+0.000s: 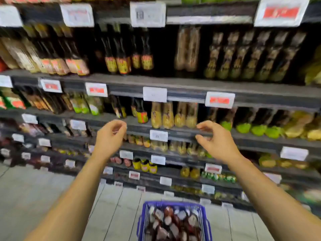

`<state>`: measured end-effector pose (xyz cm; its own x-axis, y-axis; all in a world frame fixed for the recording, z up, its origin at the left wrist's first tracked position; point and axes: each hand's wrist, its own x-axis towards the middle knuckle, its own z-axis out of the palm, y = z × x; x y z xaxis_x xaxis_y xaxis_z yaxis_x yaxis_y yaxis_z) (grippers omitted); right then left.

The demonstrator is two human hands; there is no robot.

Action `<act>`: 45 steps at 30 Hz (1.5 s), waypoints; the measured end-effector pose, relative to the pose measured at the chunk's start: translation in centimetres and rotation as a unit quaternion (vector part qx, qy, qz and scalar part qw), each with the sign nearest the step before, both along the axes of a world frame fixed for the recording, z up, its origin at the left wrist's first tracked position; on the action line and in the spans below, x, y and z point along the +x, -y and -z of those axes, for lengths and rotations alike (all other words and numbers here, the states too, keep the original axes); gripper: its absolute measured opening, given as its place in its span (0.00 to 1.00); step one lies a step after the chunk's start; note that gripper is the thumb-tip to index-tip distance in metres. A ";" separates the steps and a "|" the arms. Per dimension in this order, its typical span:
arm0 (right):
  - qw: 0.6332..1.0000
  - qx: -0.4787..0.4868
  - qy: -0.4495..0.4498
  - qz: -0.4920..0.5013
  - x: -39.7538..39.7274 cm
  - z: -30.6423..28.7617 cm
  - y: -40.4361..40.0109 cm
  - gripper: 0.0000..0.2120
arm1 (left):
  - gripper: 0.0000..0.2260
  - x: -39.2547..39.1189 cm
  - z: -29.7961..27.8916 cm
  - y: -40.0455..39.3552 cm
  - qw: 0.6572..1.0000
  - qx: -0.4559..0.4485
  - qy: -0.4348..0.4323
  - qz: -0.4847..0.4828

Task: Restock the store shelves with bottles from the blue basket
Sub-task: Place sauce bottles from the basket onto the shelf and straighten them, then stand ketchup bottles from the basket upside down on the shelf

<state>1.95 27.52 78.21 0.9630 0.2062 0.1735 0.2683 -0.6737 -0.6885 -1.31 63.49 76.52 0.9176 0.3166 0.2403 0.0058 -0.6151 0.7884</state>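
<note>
The blue basket stands on the floor at the bottom centre, packed with several dark bottles with pale labels. My left hand and my right hand hover in the air in front of the middle shelves, fingers loosely curled, holding nothing. Both hands are well above the basket and short of the shelf edge. The picture is blurred by motion.
Dark shelves fill the view, stocked with dark sauce bottles, yellow-brown bottles and green-capped jars. White and red price tags hang on the shelf edges. Pale tiled floor lies at lower left.
</note>
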 end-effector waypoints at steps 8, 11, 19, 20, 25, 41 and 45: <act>0.944 0.021 -0.290 0.153 -8.6 19.0 3.1 0.04 | 0.05 -6.3 20.3 1.3 0.951 -0.041 -0.305 0.005; 0.909 -0.007 -0.359 0.212 -12.6 25.4 4.0 0.05 | 0.02 -9.7 26.3 2.0 0.915 -0.051 -0.400 -0.005; 0.856 -0.041 -0.464 0.225 -19.3 40.7 5.0 0.06 | 0.08 -17.2 39.9 2.6 0.841 -0.023 -0.539 -0.037; 0.852 -0.050 -0.473 0.219 -19.6 42.7 5.1 0.07 | 0.09 -18.0 41.7 2.8 0.830 -0.024 -0.556 -0.036; 0.831 -0.078 -0.503 0.223 -19.1 54.4 6.6 0.13 | 0.24 -20.2 52.1 4.3 0.783 -0.056 -0.615 -0.069; 0.832 -0.061 -0.399 0.380 -9.2 83.5 12.7 0.24 | 0.25 -12.9 79.6 2.9 0.883 0.073 -0.439 -0.150; 0.813 -0.016 -0.431 0.391 -9.1 83.9 13.5 0.16 | 0.17 -10.2 80.1 1.6 0.831 -0.039 -0.510 -0.221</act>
<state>-7.13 14.01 -5.73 0.5627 -0.5371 -0.6283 -0.8238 -0.4272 -0.3726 -11.49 61.89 -3.56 0.4223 0.6544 -0.6273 0.9061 -0.3230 0.2731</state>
